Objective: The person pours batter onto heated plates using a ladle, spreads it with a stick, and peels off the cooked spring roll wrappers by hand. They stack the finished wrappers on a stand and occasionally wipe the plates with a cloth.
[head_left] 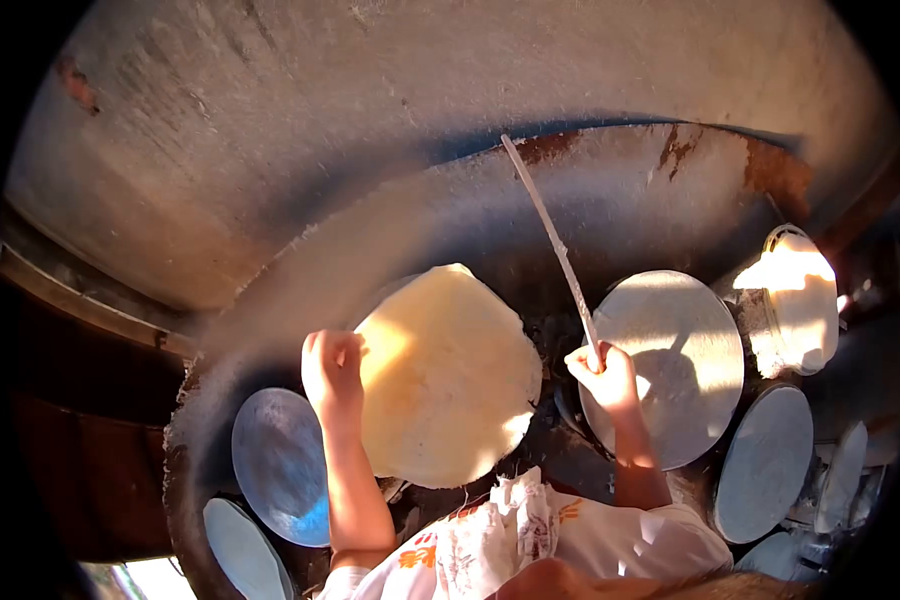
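Observation:
A thin, round, pale yellow flatbread [450, 390] with an uneven edge covers most of a round plate in the middle. My left hand [332, 365] is closed at its left edge, with the fingers appearing to pinch the rim; the fingertips are partly hidden. My right hand [607, 376] is wrapped round the lower end of a long thin stick [550, 225], which points up and slightly left. Below the stick hand lies a pale round plate [685, 330] with a whitish coating, and the hand's shadow falls across it.
A large curved rusty metal wall [270, 130] rises ahead. Round discs stand at left, a bluish one [282, 465] and a pale one [245, 550]. At right are another grey disc [767, 465] and a sunlit white container [802, 300].

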The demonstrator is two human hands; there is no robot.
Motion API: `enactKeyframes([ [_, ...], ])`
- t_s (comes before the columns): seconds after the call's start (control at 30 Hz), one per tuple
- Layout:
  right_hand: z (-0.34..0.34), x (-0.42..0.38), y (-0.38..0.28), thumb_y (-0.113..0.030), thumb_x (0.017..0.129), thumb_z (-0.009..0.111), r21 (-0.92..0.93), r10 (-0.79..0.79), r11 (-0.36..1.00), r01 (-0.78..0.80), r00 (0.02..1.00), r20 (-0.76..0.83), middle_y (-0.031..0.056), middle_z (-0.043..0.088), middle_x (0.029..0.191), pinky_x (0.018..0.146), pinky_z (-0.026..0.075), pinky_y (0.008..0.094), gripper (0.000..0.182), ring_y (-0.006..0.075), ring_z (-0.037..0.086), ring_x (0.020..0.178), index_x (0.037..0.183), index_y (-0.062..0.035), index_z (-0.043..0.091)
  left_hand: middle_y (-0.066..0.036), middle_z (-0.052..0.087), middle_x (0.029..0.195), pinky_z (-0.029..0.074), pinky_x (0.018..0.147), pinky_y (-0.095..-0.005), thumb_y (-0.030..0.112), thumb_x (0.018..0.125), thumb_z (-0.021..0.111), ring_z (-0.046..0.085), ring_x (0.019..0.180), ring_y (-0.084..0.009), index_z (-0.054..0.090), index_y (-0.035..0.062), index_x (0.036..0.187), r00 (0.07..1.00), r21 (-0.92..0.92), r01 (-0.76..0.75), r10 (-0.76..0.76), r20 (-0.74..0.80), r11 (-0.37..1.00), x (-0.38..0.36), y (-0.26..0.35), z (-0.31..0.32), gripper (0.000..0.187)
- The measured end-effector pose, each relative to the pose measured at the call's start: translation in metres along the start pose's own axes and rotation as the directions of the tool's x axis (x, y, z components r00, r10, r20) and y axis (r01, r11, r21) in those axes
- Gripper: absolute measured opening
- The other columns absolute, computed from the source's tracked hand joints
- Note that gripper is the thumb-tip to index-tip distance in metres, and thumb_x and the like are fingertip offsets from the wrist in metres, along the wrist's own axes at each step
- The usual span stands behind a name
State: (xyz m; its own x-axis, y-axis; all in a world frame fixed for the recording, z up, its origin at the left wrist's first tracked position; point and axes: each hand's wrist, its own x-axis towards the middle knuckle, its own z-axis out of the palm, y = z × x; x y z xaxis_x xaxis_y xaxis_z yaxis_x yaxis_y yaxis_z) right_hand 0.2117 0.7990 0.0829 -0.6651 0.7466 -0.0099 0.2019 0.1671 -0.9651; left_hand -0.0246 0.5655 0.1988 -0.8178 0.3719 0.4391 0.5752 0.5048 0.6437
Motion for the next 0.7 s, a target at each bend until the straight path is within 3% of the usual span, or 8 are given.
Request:
enactKeyframes([
  [0.13, 0.023, -0.004, 0.004, -0.004, 0.068, 0.075, 0.080, 0.018, 0.997, -0.016, 1.000, -0.025, 0.0028, 0.058, 0.070, 0.060, 0.047, 0.0255, 0.024, 0.0102, 0.057, 0.063, 0.089, -0.0022, 0.065, -0.013, 0.052, 0.076, 0.046, 0.063, -0.0376, -0.005, 0.075, 0.061, 0.054, 0.070, -0.0305, 0.054, 0.0020, 0.076, 0.984, 0.180, -0.181, 0.177, 0.036, 0.967, -0.035, 0.073, -0.030, 0.010],
  [0.27, 0.027, -0.002, -0.030, -0.004, 0.071, 0.071, -0.038, -0.106, 0.994, 0.102, 0.986, -0.131, 0.0044, 0.056, 0.096, 0.065, 0.045, 0.0303, 0.041, 0.0142, 0.048, 0.062, 0.110, -0.0030, 0.057, -0.010, 0.059, 0.076, 0.046, 0.060, -0.0344, -0.010, 0.064, 0.063, 0.058, 0.069, -0.0274, 0.059, 0.0040, 0.082, 0.939, 0.058, -0.338, 0.333, 0.090, 0.939, -0.098, 0.093, -0.088, 0.024],
  [0.33, 0.007, 0.004, -0.039, -0.032, 0.091, 0.053, 0.573, 0.051, 0.814, -0.095, 0.994, 0.092, 0.0061, 0.059, 0.086, 0.070, 0.047, 0.0243, 0.044, 0.0092, 0.057, 0.075, 0.120, 0.0003, 0.053, -0.009, 0.063, 0.079, 0.047, 0.060, -0.0322, -0.012, 0.062, 0.064, 0.061, 0.070, -0.0245, 0.060, 0.0037, 0.085, 0.922, -0.090, -0.371, 0.378, 0.078, 0.924, -0.111, 0.094, -0.114, 0.028],
  [0.37, 0.003, -0.001, -0.046, -0.018, 0.087, 0.053, 0.547, 0.009, 0.835, -0.060, 0.995, 0.095, 0.0115, 0.060, 0.098, 0.074, 0.048, 0.0291, 0.034, 0.0150, 0.059, 0.080, 0.114, 0.0029, 0.055, -0.009, 0.063, 0.080, 0.047, 0.061, -0.0320, -0.012, 0.062, 0.064, 0.062, 0.071, -0.0238, 0.060, 0.0032, 0.086, 0.924, -0.122, -0.369, 0.378, 0.058, 0.921, -0.116, 0.086, -0.126, 0.029],
  [0.5, 0.013, -0.014, -0.064, -0.003, 0.079, 0.061, 0.279, -0.041, 0.958, -0.066, 0.931, 0.364, 0.0083, 0.063, 0.084, 0.073, 0.051, 0.0285, 0.016, 0.0171, 0.061, 0.081, 0.093, 0.0023, 0.057, -0.011, 0.063, 0.084, 0.048, 0.064, -0.0342, -0.011, 0.063, 0.067, 0.060, 0.074, -0.0266, 0.059, 0.0013, 0.090, 0.967, -0.172, -0.255, 0.248, -0.061, 0.952, -0.153, 0.047, -0.186, 0.031],
  [0.53, 0.028, -0.021, -0.075, 0.003, 0.075, 0.064, 0.030, -0.140, 0.990, 0.137, 0.943, 0.302, 0.0015, 0.048, 0.068, 0.065, 0.047, 0.0254, 0.018, 0.0122, 0.051, 0.067, 0.075, -0.0043, 0.048, -0.012, 0.061, 0.088, 0.048, 0.065, -0.0358, -0.011, 0.065, 0.068, 0.059, 0.076, -0.0277, 0.059, 0.0004, 0.094, 0.970, -0.152, -0.237, 0.224, -0.098, 0.960, -0.166, 0.035, -0.204, 0.033],
  [0.6, 0.099, -0.038, -0.118, 0.004, 0.072, 0.067, 0.071, -0.489, 0.862, 0.502, 0.786, 0.379, -0.0019, 0.032, 0.062, 0.059, 0.041, 0.0242, 0.035, 0.0104, 0.039, 0.060, 0.068, -0.0089, 0.035, -0.012, 0.058, 0.092, 0.049, 0.063, -0.0320, -0.008, 0.070, 0.067, 0.059, 0.076, -0.0263, 0.059, 0.0016, 0.097, 0.968, -0.100, -0.142, 0.117, -0.220, 0.985, -0.197, 0.003, -0.246, 0.029],
  [0.7, 0.216, -0.085, -0.144, -0.007, 0.075, 0.073, 0.131, -0.464, 0.873, 0.470, 0.715, 0.523, -0.0025, 0.034, 0.061, 0.056, 0.033, 0.0240, 0.039, 0.0099, 0.034, 0.059, 0.065, -0.0101, 0.035, -0.017, 0.060, 0.097, 0.052, 0.075, -0.0304, -0.014, 0.077, 0.057, 0.064, 0.082, -0.0245, 0.055, -0.0034, 0.096, 0.949, -0.187, 0.082, -0.134, -0.284, 0.979, -0.249, -0.051, -0.324, 0.021],
])
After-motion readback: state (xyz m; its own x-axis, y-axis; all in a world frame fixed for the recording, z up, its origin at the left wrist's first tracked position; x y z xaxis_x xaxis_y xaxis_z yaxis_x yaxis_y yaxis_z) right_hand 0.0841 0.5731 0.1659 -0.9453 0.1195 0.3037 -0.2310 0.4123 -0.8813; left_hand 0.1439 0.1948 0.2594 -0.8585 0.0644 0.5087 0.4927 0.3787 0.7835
